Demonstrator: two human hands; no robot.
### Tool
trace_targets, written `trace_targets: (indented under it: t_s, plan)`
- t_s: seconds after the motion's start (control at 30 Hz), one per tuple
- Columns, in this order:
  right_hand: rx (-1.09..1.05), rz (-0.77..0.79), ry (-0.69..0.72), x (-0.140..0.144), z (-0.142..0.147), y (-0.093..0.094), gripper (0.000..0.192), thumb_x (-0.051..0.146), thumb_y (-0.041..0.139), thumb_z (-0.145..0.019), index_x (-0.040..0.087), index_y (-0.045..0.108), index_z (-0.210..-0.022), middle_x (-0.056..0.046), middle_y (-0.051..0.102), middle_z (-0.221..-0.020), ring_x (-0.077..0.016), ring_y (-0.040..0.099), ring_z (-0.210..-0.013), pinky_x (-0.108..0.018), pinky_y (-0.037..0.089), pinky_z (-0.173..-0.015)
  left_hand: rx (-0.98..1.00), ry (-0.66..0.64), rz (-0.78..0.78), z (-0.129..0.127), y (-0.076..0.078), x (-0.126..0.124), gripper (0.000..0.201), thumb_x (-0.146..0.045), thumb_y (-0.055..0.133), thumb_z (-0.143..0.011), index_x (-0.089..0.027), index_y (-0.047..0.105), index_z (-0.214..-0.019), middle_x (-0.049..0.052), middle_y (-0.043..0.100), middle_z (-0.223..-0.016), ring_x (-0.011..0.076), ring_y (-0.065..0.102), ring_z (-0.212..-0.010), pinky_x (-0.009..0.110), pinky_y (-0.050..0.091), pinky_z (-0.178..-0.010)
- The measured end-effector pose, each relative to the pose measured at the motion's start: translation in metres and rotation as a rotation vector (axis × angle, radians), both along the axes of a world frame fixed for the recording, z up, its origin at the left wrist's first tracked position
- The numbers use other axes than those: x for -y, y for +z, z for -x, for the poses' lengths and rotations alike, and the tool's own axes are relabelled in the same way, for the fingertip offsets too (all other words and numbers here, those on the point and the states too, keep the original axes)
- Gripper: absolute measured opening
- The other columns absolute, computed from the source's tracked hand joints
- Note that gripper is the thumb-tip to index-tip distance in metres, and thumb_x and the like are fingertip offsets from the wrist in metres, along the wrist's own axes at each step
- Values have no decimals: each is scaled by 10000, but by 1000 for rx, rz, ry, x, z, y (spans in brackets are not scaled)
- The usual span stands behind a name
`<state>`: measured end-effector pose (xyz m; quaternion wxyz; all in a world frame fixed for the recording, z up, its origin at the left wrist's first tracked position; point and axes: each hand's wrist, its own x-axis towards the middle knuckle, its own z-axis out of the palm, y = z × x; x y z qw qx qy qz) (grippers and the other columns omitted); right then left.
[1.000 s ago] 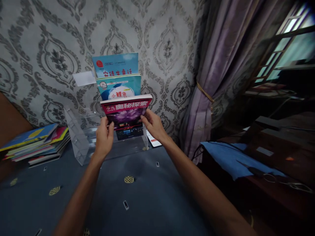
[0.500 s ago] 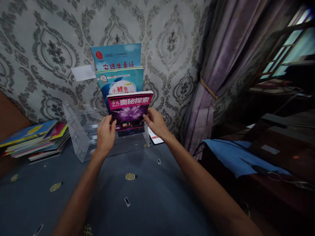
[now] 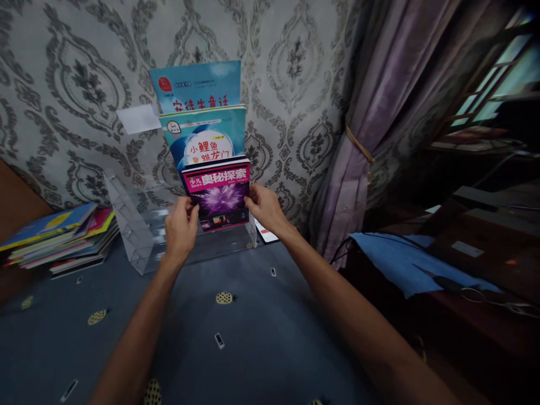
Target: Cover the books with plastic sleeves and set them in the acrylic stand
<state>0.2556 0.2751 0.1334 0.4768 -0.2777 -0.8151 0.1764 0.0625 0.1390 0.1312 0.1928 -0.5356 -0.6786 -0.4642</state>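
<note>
A magenta-and-purple book (image 3: 221, 197) with a starburst cover stands leaning back at the front tier of a clear acrylic rack (image 3: 137, 242). My left hand (image 3: 181, 228) is closed at its left edge, thumb at the front. My right hand (image 3: 266, 208) pinches the right edge. Just behind, the dark top edge of another book shows, its cover hidden. Higher on the rack stand a teal book (image 3: 206, 135) with a white oval title and, rearmost, a light blue book (image 3: 198, 84).
Several books lie stacked (image 3: 63, 239) on the blue patterned tablecloth (image 3: 177, 315) at left. A phone-like white screen (image 3: 266, 233) lies right of the rack. A white card (image 3: 138, 119) sticks out beside the upper books. Purple curtain (image 3: 341, 214) and blue cloth (image 3: 388, 264) are at right.
The magenta book has swung in line with the books behind and sits lower in the rack, covering the dark cover below it. Both hands still hold its sides; the view shifted slightly.
</note>
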Motion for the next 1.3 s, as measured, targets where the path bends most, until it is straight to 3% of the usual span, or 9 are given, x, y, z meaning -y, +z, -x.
trace_targets:
  t_s: [0.17, 0.3, 0.43, 0.53, 0.8, 1.07, 1.3]
  plan:
    - [60, 8, -88, 6, -2, 3, 93, 213, 531, -814, 196, 578, -893, -45, 654, -800, -217, 596, -745, -346, 455, -724, -77, 118, 116, -10, 4, 5, 191, -272, 527, -960, -174, 577, -1117, 89, 746, -1006, 262, 708, -903, 334, 485, -749]
    - [15, 4, -168, 7, -2, 1, 262, 236, 553, -810, 168, 577, -1061, -70, 668, -884, -232, 608, -759, -358, 470, -724, -141, 228, 263, -16, 9, 7, 217, -271, 485, -1005, -166, 566, -1176, 98, 754, -1087, 273, 719, -956, 329, 493, -756]
    - [1, -29, -153, 4, -1, -2, 382, 227, 548, -826, 138, 573, -1196, -84, 661, -939, -228, 614, -754, -371, 489, -745, -214, 331, 429, -23, 14, 9, 289, -296, 411, -1048, -161, 555, -1258, 110, 761, -1069, 288, 719, -980, 343, 497, -776]
    - [14, -71, -124, 3, 0, -3, 339, 194, 517, -843, 162, 623, -1163, -84, 648, -946, -222, 613, -769, -365, 491, -761, -258, 372, 498, -29, 18, 10, 320, -294, 377, -1058, -146, 557, -1276, 129, 760, -1056, 295, 720, -970, 361, 501, -801]
    - [-5, -125, -129, 5, 2, -4, 224, 147, 480, -855, 190, 674, -958, -67, 617, -847, -222, 585, -756, -341, 462, -724, -285, 375, 519, -35, 20, 8, 293, -236, 361, -1049, -124, 576, -1214, 156, 756, -1029, 293, 725, -946, 387, 498, -859]
    - [-39, -133, -122, 3, 4, -7, 210, 131, 470, -837, 195, 668, -869, -75, 639, -839, -233, 587, -782, -346, 476, -751, -287, 375, 523, -36, 16, 6, 274, -211, 334, -1047, -124, 567, -1162, 172, 745, -1001, 289, 734, -946, 371, 514, -806]
    - [-85, -128, -117, 0, 6, -11, 215, 171, 474, -831, 188, 662, -936, -85, 657, -877, -247, 620, -814, -371, 507, -763, -261, 374, 533, -35, 17, 3, 297, -177, 290, -1047, -130, 571, -1131, 174, 749, -983, 285, 735, -962, 364, 512, -814]
